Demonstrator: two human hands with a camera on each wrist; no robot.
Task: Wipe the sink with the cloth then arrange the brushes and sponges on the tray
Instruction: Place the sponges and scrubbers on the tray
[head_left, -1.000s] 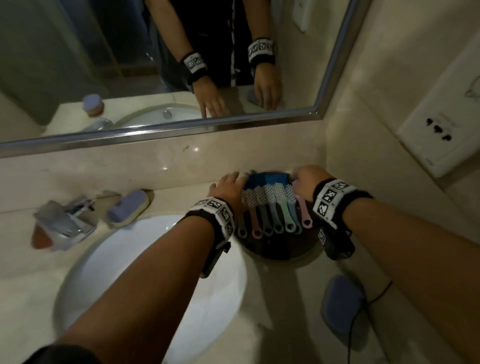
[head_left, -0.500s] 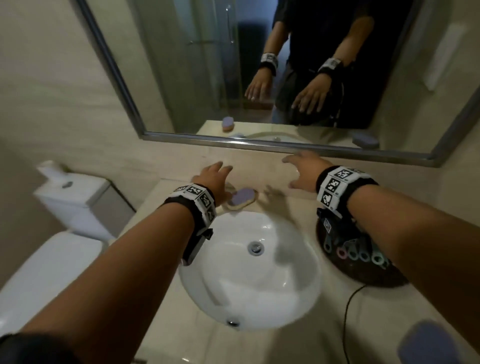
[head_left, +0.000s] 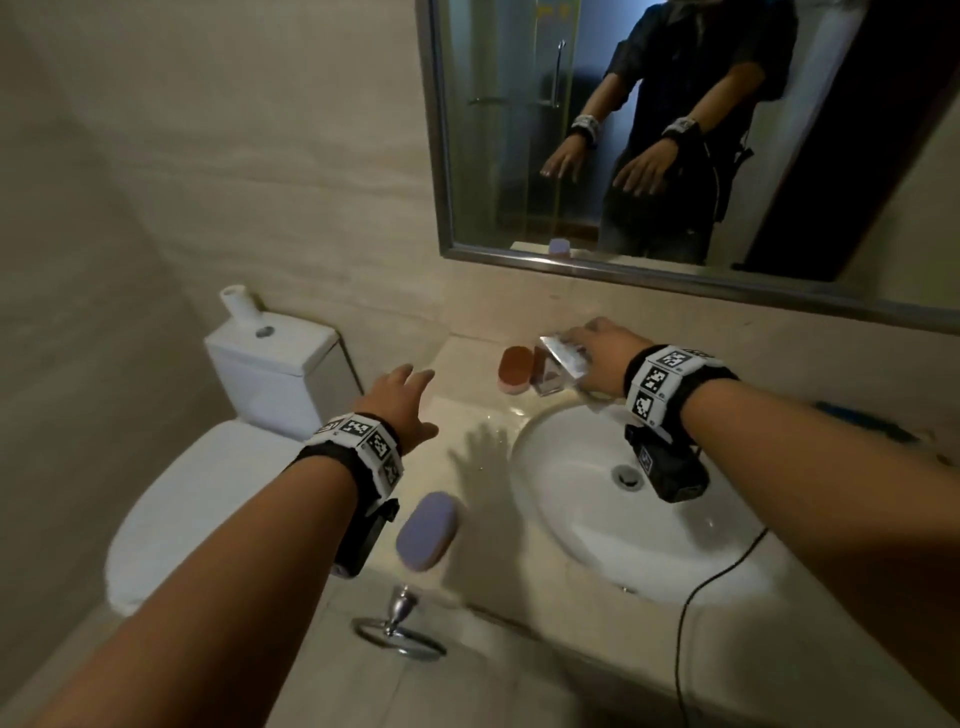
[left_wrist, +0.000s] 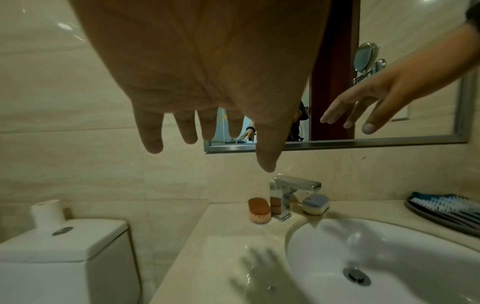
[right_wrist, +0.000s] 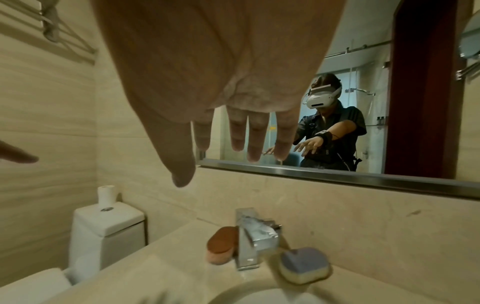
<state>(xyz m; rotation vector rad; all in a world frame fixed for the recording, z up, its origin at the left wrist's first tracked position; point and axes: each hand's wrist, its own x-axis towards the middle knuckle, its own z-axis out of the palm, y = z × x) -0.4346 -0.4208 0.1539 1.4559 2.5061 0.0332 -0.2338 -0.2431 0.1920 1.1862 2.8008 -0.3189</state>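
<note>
My left hand hovers with fingers spread over the counter left of the white sink, holding nothing. My right hand hangs empty, fingers straight, above the chrome faucet. An orange sponge stands left of the faucet. A blue-topped sponge lies to the faucet's right. A purple sponge rests on the counter's front left. In the left wrist view the dark tray with several brushes sits at the far right. No cloth shows.
A toilet with a paper roll on its tank stands left of the counter. A chrome towel ring hangs under the counter's front edge. A black cable drapes over the counter at the right. The mirror covers the wall behind.
Both hands left the brushes on the tray and swung left: the right now over the faucet, the left over the counter beside the sink. My view turned left with them.
</note>
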